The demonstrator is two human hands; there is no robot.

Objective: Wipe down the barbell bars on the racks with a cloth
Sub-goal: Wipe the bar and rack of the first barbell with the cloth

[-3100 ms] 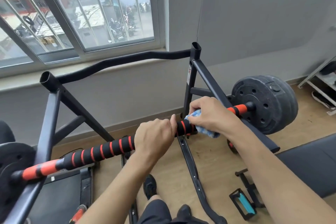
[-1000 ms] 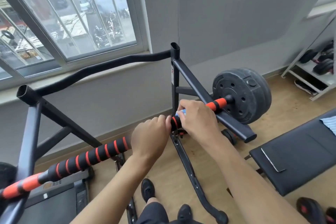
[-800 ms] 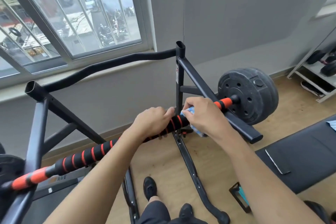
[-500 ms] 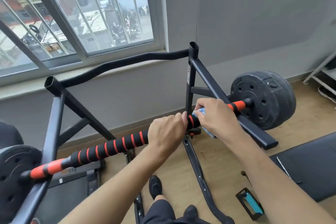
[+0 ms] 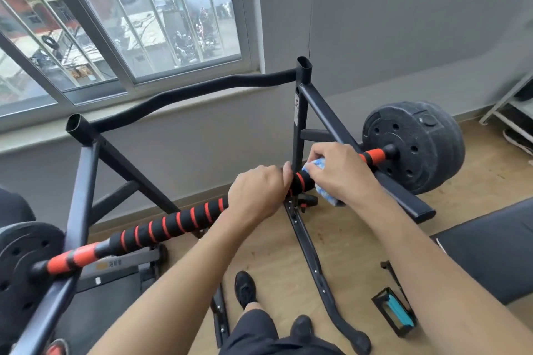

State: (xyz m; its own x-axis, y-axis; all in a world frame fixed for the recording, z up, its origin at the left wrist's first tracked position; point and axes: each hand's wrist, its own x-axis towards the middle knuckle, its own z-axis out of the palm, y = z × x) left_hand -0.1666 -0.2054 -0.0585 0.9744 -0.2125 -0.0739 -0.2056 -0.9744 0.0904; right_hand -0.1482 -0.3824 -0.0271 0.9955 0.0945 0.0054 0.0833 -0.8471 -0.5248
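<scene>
A small black open-sided holder [image 5: 395,315] is seen on the wooden floor [image 5: 346,239] at lower right, w/ one flat teal item [image 5: 399,313] stood inside it; what the item is cannot be told. A white metal shelf unit [image 5: 504,99] is cut off at the right edge; dark things are kept on it, too cropped to name

The long barbell bar, sleeved in black foam w/ orange-red rings [image 5: 173,223], is laid across the black steel rack [image 5: 83,181], running from lower left to upper right. The left hand [image 5: 256,196] is wrapped round the bar nr its middle, fingers curled over the top. Just to its right, a short stretch of foam apart, the right hand [image 5: 337,173] is closed round the bar w/ a blue-and-white cloth [image 5: 326,194] clamped btwn palm and foam; cloth edges are seen above and below the fist, beside the rack's right upright

Counted: 1 bar, 1 cloth, 2 hands, 2 rack uprights joined by 1 wavy black crossbar [image 5: 187,95]. Black round weight plates [image 5: 415,147] are stacked on the bar's right end, no. not clear; 1 black left-end plate [image 5: 23,256] is seen on the other end. 2 black shoes [image 5: 245,288] are seen on the floor below, 1 black padded bench [image 5: 496,251] at right, 1 barred window [image 5: 129,14] behind
</scene>
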